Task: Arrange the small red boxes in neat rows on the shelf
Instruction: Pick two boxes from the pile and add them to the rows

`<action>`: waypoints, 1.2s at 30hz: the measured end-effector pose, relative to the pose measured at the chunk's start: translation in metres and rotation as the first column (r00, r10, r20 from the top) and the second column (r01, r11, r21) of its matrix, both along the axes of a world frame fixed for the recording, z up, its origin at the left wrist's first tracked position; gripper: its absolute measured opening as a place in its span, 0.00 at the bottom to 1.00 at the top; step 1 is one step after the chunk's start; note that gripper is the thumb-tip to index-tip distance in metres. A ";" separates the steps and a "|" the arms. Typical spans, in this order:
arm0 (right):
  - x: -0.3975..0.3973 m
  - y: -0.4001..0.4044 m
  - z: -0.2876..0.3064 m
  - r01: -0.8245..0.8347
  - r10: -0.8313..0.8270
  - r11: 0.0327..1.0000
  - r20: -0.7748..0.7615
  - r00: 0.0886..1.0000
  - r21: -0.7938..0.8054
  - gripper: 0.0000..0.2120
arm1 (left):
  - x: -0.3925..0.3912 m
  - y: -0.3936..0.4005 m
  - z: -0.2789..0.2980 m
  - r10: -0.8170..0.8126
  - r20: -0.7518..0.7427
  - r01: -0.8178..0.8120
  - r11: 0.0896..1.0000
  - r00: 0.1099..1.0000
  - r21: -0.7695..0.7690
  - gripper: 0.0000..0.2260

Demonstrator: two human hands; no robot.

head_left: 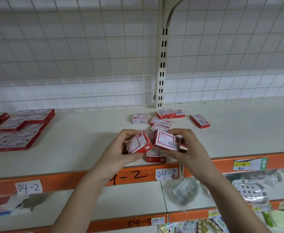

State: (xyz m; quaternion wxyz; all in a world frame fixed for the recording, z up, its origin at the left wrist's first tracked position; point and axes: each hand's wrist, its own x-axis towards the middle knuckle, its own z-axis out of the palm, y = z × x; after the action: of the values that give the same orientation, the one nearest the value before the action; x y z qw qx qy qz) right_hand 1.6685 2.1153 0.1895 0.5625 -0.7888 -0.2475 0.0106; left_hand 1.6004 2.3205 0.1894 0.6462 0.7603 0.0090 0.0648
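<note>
Head view, looking down and forward at a cream shelf (87,140) with an orange front edge. Both hands raised just above the shelf's front, close together near the middle. Left hand (121,148) curled round a small red box (138,142), thumb under, fingers over the top, box tilted with its white label up and its long axis running up and to the right. Right hand (186,148) likewise gripping a second red box (165,140), label facing the camera, with what looks like another box tucked behind it near the palm; hard to tell how many. The two held boxes nearly touching at their inner corners.

Directly beneath the hands, one loose box (155,156) flat on the shelf near the front edge. Behind the hands, a scatter of loose boxes (161,122) lying at mixed angles, reaching back to the slotted upright (162,73) of the wire-grid back panel; one outlier (200,121) off to the right, skewed.

Far to the left, well apart from both hands, the neat block of arranged boxes (18,130), flat and edge to edge in rows. Judged from this: placing means carrying leftward, so left hand nearer to the block, right hand nearer to the remaining scatter. Held boxes likely to need turning flat, long sides matching the rows, before setting down.

Lower shelf below holding clear plastic dishes (185,190) and packets.
</note>
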 end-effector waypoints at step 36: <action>-0.009 0.391 0.020 -0.264 0.298 0.923 0.088 0.950 -0.279 0.19 | -0.099 0.372 0.041 0.284 -0.116 -0.219 0.895 0.952 0.389 0.20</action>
State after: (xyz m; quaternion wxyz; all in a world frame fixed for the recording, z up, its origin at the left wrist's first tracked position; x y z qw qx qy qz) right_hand 1.6598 2.5061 0.2093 0.4281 -0.8118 -0.3902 0.0733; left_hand 1.5015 2.6928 0.2301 0.4738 0.8637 0.1502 0.0836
